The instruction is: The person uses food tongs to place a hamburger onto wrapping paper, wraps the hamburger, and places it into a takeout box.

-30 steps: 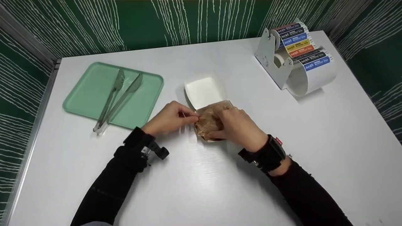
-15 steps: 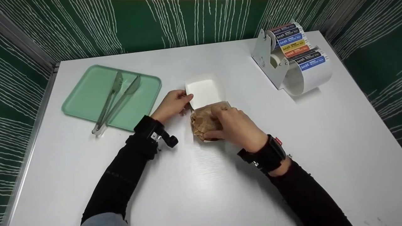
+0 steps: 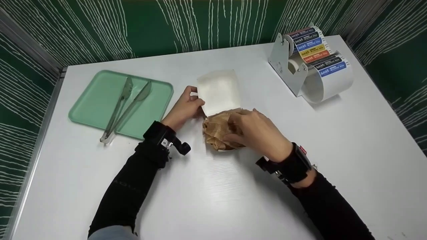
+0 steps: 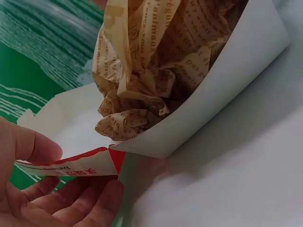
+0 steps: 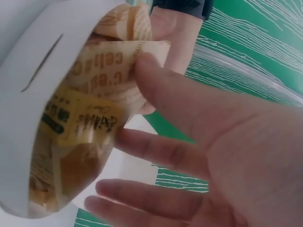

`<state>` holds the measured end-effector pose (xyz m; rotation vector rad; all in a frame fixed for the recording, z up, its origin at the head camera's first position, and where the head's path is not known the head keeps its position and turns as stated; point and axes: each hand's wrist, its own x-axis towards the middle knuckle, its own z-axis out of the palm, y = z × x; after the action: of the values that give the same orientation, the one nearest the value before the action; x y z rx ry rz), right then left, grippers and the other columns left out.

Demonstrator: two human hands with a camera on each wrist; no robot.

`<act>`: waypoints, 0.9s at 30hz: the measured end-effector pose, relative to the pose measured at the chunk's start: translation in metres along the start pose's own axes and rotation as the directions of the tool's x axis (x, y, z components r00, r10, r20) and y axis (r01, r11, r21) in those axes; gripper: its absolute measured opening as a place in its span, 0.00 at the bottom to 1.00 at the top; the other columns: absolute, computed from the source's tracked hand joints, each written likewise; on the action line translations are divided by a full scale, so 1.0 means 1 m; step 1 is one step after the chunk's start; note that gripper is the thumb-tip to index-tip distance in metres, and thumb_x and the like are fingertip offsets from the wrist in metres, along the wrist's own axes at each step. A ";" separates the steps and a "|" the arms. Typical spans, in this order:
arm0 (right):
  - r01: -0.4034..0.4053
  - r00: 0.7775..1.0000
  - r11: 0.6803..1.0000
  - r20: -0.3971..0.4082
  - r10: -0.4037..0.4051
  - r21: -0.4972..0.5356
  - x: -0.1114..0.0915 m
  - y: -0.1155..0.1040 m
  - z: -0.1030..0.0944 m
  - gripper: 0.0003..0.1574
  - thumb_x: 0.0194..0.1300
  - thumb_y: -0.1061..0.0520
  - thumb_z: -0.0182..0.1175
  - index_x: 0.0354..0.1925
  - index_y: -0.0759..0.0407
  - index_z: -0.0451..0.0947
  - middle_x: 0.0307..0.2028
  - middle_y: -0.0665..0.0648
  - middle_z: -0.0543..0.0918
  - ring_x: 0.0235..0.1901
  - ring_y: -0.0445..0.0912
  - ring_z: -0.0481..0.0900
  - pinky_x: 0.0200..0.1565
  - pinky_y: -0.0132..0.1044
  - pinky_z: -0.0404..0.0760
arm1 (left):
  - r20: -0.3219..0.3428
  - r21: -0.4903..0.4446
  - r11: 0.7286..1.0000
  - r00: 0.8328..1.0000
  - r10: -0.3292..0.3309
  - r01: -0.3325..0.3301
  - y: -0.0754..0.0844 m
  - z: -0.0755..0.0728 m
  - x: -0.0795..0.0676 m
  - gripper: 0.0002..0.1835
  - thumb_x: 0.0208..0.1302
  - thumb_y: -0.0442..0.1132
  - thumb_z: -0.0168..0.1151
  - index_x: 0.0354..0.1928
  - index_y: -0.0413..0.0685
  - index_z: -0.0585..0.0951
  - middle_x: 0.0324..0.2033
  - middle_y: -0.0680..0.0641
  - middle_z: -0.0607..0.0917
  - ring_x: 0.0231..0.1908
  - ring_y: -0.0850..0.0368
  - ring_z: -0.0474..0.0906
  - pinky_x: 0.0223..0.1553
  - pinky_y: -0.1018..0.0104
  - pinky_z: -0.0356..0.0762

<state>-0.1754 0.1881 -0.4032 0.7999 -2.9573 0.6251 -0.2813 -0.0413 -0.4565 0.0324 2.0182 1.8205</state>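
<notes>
A white paper box stands open mid-table, its lid [image 3: 219, 91] tipped up on the far side. A crumpled bundle in brown printed wrapping paper [image 3: 218, 126] fills the base; what is inside the paper is hidden. My left hand [image 3: 184, 109] pinches the lid's left edge, thumb inside and fingers beneath its red-trimmed side wall [image 4: 75, 169] in the left wrist view. My right hand [image 3: 257, 134] is over the bundle, thumb and fingertips right at the paper, fingers fairly straight. A yellow label [image 5: 90, 118] on the wrapping shows in the right wrist view.
To the left, metal tongs [image 3: 116, 115] lie across a green tray [image 3: 90, 103], their hinged end over its front edge. A label dispenser [image 3: 310, 63] with rolls of coloured labels stands at the back right. Green walls with white streaks border the white table [image 3: 206, 196].
My left hand has left the bundle, moved to the lid's left side and tilted the lid up. My right hand's fingers have loosened on the wrapping, shifting slightly right.
</notes>
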 end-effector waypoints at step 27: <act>-0.196 0.948 0.972 -0.229 0.221 0.127 -0.012 0.046 -0.072 0.13 0.80 0.49 0.62 0.46 0.55 0.89 0.47 0.56 0.92 0.42 0.52 0.86 0.39 0.42 0.73 | 0.166 0.126 0.916 0.919 0.359 -0.381 0.016 0.010 -0.042 0.45 0.63 0.80 0.60 0.66 0.54 0.67 0.64 0.46 0.81 0.65 0.53 0.78 0.68 0.51 0.73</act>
<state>-0.1940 0.2577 -0.3558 0.3819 -2.8214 0.8268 -0.2446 -0.0420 -0.4292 0.6125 2.1576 1.8052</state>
